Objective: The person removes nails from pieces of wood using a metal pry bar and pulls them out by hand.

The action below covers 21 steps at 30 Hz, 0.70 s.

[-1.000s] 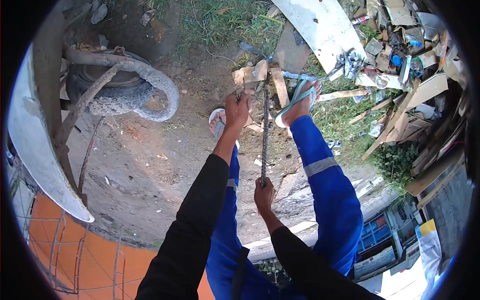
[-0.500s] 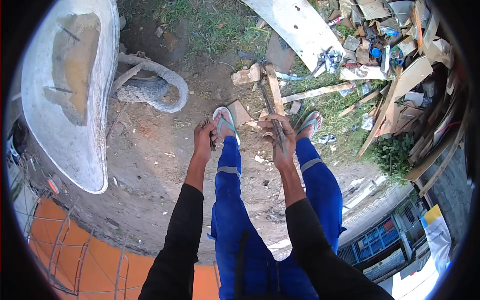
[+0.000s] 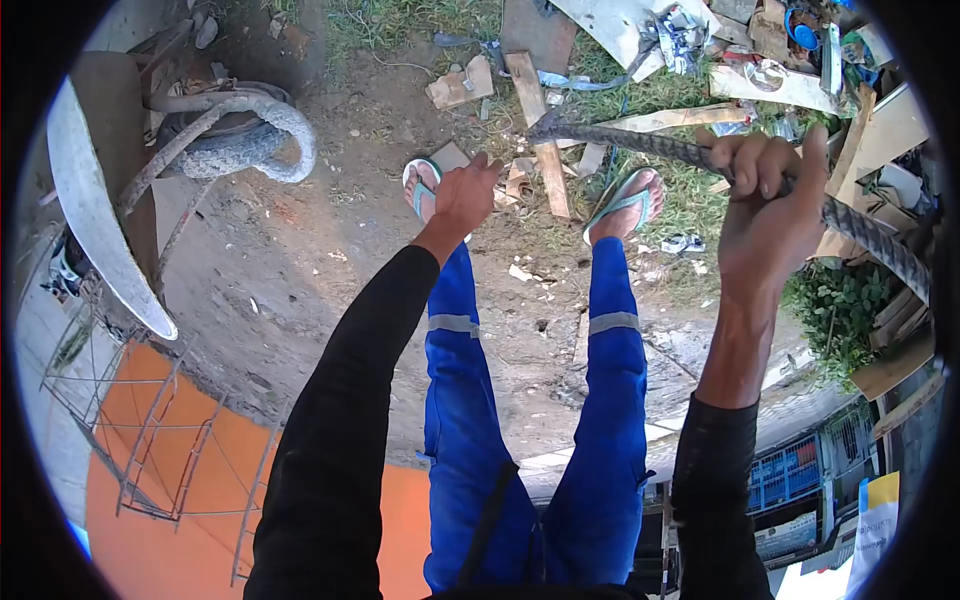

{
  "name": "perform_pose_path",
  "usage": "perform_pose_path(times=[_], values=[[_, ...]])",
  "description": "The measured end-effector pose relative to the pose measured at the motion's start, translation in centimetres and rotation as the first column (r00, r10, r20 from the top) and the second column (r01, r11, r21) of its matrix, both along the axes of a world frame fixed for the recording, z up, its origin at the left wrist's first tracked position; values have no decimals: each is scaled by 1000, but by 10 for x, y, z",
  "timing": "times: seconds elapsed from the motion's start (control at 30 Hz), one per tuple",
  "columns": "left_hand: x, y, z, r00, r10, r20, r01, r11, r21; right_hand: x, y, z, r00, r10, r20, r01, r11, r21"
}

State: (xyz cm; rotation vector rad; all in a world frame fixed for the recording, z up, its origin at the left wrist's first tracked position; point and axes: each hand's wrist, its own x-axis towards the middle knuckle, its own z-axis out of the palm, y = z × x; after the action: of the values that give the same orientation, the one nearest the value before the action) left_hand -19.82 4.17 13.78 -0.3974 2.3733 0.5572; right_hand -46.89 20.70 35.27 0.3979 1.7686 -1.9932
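Note:
A dark ribbed metal bar (image 3: 640, 141) runs across the upper right, its far end over a wooden strip (image 3: 537, 130) on the ground. My right hand (image 3: 770, 205) is wrapped round the bar, raised at the right. Near the left sandalled foot is my left hand (image 3: 465, 197), fingers bent and pointing up and right; what it holds, if anything, is hidden. A short wood block (image 3: 460, 83) lies on the dirt beyond it.
At the left stand a wheelbarrow with a pale tray (image 3: 98, 200), its curved pipe (image 3: 300, 140) and tyre. Scrap boards and rubbish (image 3: 880, 150) are heaped at the right. Metal scaffold frames (image 3: 165, 430) stand before an orange surface (image 3: 300, 490) at the lower left.
My right hand has moved right and up with the bar, which now slants across the view. My left hand has moved up and right from its place half a second ago.

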Motion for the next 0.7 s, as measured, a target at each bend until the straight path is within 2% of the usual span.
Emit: perform_pose_path(times=[0.03, 0.1, 0.13, 0.2, 0.23, 0.27, 0.33, 0.37, 0.4, 0.47, 0.53, 0.6, 0.63, 0.67, 0.7], values=[[-12, 10, -12, 1000, -10, 10, 10, 1000, 3, -16, 25, 6, 999, -32, -4, 32, 999, 19], [-40, 29, -36, 937, -329, -116, 340, 936, 91, -52, 78, 8, 996, -81, 28, 78, 993, 87], [-48, 38, -50, 937, -331, -110, 341, 935, 96, -68, 105, 4, 993, -101, 68, 91, 986, 137], [-60, 53, -77, 776, -605, -180, 628, 767, 129, -90, 149, -8, 984, -106, 142, 56, 947, 317], [-62, 56, -92, 738, -620, -266, 663, 740, 115, -99, 168, -18, 980, -67, 186, -6, 930, 368], [-68, 60, -108, 741, -617, -265, 660, 742, 117, -101, 187, -28, 980, -64, 187, -10, 930, 368], [-84, 67, -117, 771, -635, -50, 636, 771, 17, -92, 199, -34, 862, 11, 508, -300, 818, 491], [-89, 64, -117, 794, -608, -13, 608, 793, 19, -82, 205, -39, 795, 35, 605, -379, 808, 452], [-90, 63, -119, 794, -608, -9, 608, 794, 23, -66, 214, -44, 715, 54, 697, -453, 795, 404], [-89, 62, -120, 782, -613, -114, 614, 789, -27, -19, 254, -58, 701, 57, 711, -412, 846, 339], [-91, 50, -112, 749, -642, -164, 643, 764, -56, 25, 277, -51, 617, 118, 778, -484, 837, 257], [-95, 28, -82, 806, -580, -115, 591, 800, 103, 58, 282, -32, 488, 125, 864, -535, 825, 183], [-100, 18, -63, 852, -522, 42, 502, 837, 219, 78, 286, -25, 467, 125, 875, -562, 806, 184], [-91, 9, -54, 853, -520, 38, 502, 838, 215, 96, 288, -14, 443, 122, 888, -589, 786, 185], [-77, -2, -50, 913, -381, 145, 333, 903, 273, 109, 279, -1, 452, 141, 881, -629, 750, 203]])
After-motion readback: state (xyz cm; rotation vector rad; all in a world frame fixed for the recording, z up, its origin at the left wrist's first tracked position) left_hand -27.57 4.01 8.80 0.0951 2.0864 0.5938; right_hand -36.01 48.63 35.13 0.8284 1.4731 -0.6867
